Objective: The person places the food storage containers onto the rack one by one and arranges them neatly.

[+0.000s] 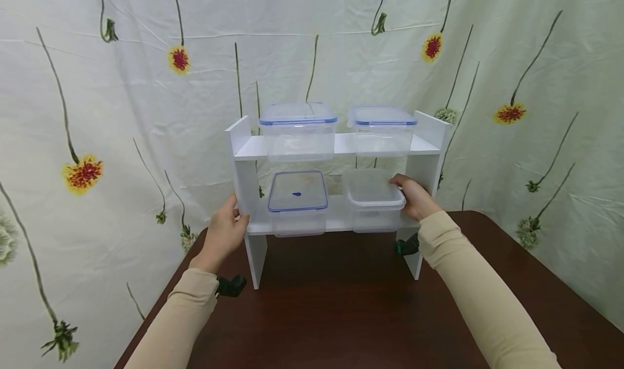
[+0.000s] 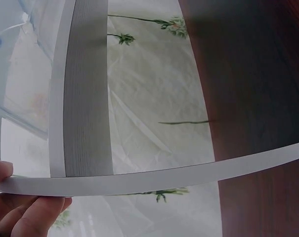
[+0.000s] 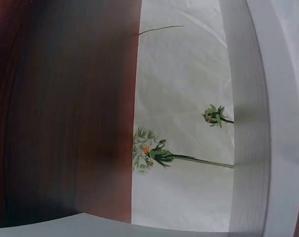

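A white two-tier shelf stands on the table. My left hand grips the front edge of its left side panel; in the left wrist view the thumb and fingers lie on opposite faces of that panel. On the lower tier, my right hand holds the right side of a clear plastic container with a whitish lid. Some of its fingers are hidden, and the right wrist view shows almost none of this hand. Left of that container sits a clear container with a blue-rimmed lid.
Two more clear containers stand on the upper tier, a larger lidded box and a smaller lidded box. The dark brown table extends in front of the shelf. A flower-patterned cloth hangs behind.
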A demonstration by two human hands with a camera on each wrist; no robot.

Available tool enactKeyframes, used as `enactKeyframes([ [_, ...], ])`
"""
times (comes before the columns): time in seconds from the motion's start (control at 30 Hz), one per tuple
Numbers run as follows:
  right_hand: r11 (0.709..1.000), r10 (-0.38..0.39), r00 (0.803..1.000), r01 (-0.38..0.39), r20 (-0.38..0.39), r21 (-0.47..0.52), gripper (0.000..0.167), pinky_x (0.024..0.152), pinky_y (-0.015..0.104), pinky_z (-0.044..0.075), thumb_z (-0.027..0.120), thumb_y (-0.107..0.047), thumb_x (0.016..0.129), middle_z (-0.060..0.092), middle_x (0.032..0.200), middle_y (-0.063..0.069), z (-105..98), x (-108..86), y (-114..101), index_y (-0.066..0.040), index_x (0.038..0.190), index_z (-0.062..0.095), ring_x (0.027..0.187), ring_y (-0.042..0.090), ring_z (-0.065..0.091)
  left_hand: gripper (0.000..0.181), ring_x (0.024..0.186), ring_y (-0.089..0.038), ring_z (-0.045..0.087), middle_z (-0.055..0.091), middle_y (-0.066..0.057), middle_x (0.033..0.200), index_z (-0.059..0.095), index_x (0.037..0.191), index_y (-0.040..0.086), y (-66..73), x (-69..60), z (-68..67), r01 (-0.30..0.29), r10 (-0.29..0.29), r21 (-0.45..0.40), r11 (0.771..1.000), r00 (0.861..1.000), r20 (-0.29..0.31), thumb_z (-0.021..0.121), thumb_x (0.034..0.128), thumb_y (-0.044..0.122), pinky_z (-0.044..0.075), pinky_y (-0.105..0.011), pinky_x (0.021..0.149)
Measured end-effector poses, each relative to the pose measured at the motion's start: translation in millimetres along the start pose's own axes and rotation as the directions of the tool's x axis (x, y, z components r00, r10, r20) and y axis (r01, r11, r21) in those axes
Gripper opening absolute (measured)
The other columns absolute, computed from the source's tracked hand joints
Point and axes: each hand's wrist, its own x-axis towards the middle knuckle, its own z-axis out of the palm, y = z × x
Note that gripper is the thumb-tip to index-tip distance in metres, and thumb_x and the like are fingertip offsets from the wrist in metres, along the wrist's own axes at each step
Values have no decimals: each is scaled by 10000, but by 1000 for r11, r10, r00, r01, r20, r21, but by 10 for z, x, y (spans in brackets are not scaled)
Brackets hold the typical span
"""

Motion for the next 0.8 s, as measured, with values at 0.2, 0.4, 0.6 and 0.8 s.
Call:
enactKeyframes([
  [0.2,997,1,999,-4,-48,-80,330,846,240,461,403,-252,1027,397,1182,11,-9,-7,-26,-112,1324,362,1041,137,455,611,1170,-479,624,537,-358,1374,311,1562,46,0,20,26,4,-4,3,1000,1000,4,500,984,-4,567,-594,842],
  [0.4,990,-11,998,1,-69,-142,535,905,275,465,419,-296,1041,407,1219,57,10,-54,-58,-36,1490,292,1054,157,474,621,1192,-472,614,515,-323,1424,306,1570,66,-31,3,31,-3,3,30,1000,1000,-13,513,988,8,562,-590,863],
  [0.6,942,-4,996,-28,-94,-335,661,1175,452,339,275,-362,1083,230,1568,242,155,-217,-140,-22,1606,57,1388,329,346,604,1205,-463,612,512,-305,1439,292,1583,102,-148,-70,-18,-33,34,52,998,999,-5,523,1025,103,560,-575,884],
  [0.8,669,-174,985,129,14,-732,677,1113,549,407,253,-443,1084,377,1532,296,151,-721,-227,39,1559,265,1407,439,392,628,1240,-468,585,528,-296,1427,208,1615,184,-332,-156,-271,7,-20,112,994,993,115,402,1071,431,484,-617,995],
])
